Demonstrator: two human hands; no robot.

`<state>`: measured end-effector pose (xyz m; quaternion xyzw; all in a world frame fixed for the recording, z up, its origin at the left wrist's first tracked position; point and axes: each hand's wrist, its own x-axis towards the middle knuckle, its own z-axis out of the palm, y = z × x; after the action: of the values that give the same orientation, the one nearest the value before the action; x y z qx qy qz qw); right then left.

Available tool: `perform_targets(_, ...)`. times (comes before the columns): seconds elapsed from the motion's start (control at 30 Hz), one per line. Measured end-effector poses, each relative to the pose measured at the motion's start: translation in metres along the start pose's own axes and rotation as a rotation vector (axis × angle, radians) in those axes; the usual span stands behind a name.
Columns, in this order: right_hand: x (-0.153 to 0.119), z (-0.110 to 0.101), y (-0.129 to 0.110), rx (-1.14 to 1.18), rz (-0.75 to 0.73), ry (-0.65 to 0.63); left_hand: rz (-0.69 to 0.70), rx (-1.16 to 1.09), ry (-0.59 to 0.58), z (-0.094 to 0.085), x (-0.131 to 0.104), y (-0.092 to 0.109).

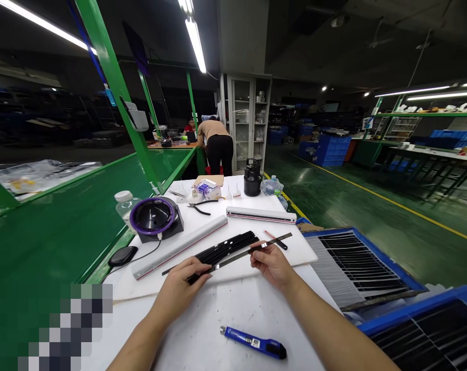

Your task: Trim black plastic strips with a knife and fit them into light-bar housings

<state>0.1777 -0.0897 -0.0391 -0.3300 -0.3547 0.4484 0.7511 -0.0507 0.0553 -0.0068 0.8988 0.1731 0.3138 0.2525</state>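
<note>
A thin, dark, glossy strip (233, 258) runs slantwise between my hands above the white table. My left hand (183, 283) pinches it near its lower left end. Further up, my right hand (270, 262) grips it between thumb and fingers, and its far end sticks out to the right. Just behind lies a bundle of similar black strips (227, 247) on a white foam sheet. Two white model train bodies with red stripes rest there, one long body (183, 247) at left and another body (261, 215) at the back. A blue utility knife (253, 342) lies in front of me.
A purple-rimmed black fan-like device (153, 216) stands at left near a clear bottle (123, 202). Pliers (201, 207), a red-and-black cutter (275, 240) and a black canister (252, 178) are on the table. Blue trays (391, 257) with dark strips sit at right. A person (217, 141) bends over behind.
</note>
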Motion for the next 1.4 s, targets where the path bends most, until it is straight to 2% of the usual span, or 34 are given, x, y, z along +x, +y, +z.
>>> perform_targets(0.2, -0.001, 0.003, -0.001, -0.007, 0.008, 0.02, 0.026, 0.025, -0.024, 0.002, -0.003, -0.003)
perform_targets(0.43, 0.0, 0.0, 0.004, -0.044, 0.064, 0.061, 0.07, 0.035, 0.118, 0.001, -0.002, -0.004)
perform_targets(0.53, 0.0, 0.0, 0.006, -0.063, 0.071, 0.075, 0.11, 0.056, 0.14, 0.0, -0.002, -0.003)
perform_targets(1.03, 0.001, 0.003, 0.007, -0.093, 0.026, 0.144, 0.187, 0.124, 0.09, 0.001, -0.005, -0.005)
perform_targets(1.27, 0.002, 0.002, 0.009, -0.111, 0.016, 0.173, 0.175, 0.135, 0.028, -0.001, -0.003, 0.004)
perform_targets(1.33, 0.005, 0.003, 0.005, -0.117, -0.018, 0.209, 0.191, 0.129, 0.003, -0.005, -0.002, 0.006)
perform_targets(1.4, 0.008, 0.006, -0.009, -0.135, -0.081, 0.262, 0.2, 0.138, 0.034, -0.009, -0.001, 0.003)
